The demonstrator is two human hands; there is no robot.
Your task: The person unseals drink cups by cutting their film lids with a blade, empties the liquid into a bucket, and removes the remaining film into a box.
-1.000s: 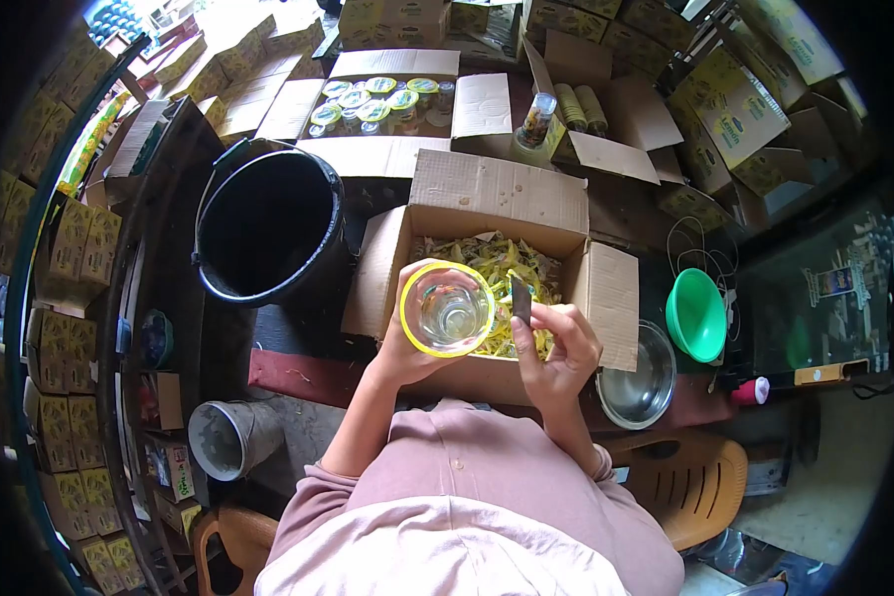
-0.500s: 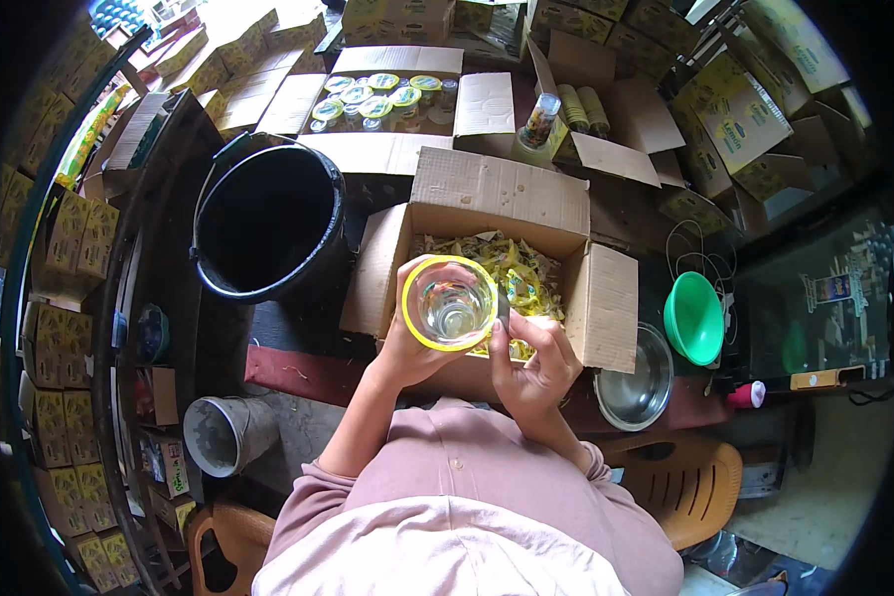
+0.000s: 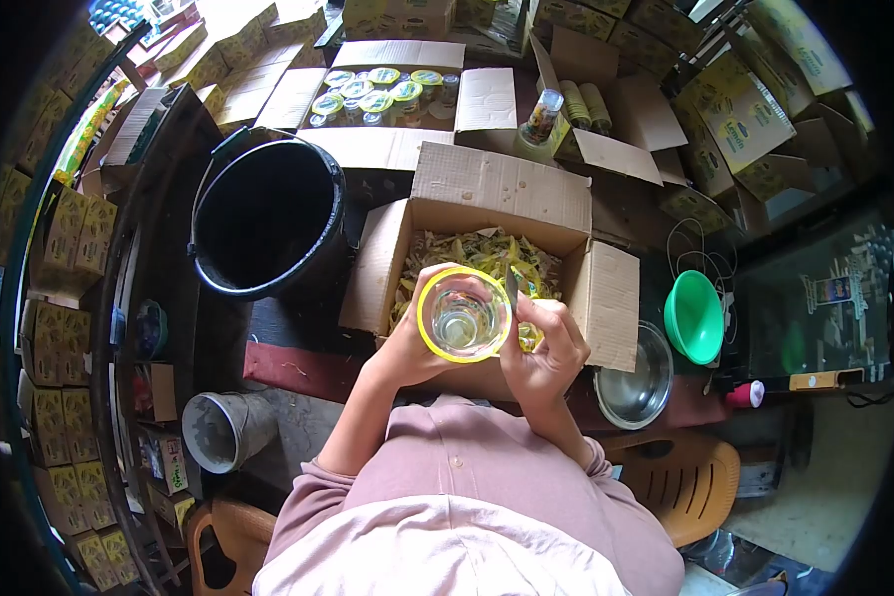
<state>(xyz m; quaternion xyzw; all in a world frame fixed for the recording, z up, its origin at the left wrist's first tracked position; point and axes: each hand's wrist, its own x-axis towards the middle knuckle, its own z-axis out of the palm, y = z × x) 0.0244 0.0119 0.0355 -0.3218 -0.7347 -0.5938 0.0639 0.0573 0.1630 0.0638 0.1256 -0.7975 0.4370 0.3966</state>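
Observation:
My left hand (image 3: 405, 350) is wrapped round a clear cup (image 3: 461, 326) with a bright yellow ring at its rim, its mouth tilted up towards me. In my right hand (image 3: 548, 358), a thin dark blade (image 3: 512, 285) is pinched, pointing upward close to the cup's right rim. Whether the blade touches the rim, I cannot tell. Below both hands stands an open cardboard box (image 3: 502, 189) holding many yellow plastic scraps (image 3: 442, 253).
A large black bucket (image 3: 336, 233) stands left of the box. Behind are a carton (image 3: 382, 149) of lidded cups and another carton (image 3: 616, 154) with stacked cups. To the right lie a glass bowl (image 3: 634, 382) and a green bowl (image 3: 693, 318). A grey bucket (image 3: 214, 432) sits lower left.
The cup and both hands have shifted slightly right and down. The blade now shows farther above my right fingers, beside the upper right of the rim.

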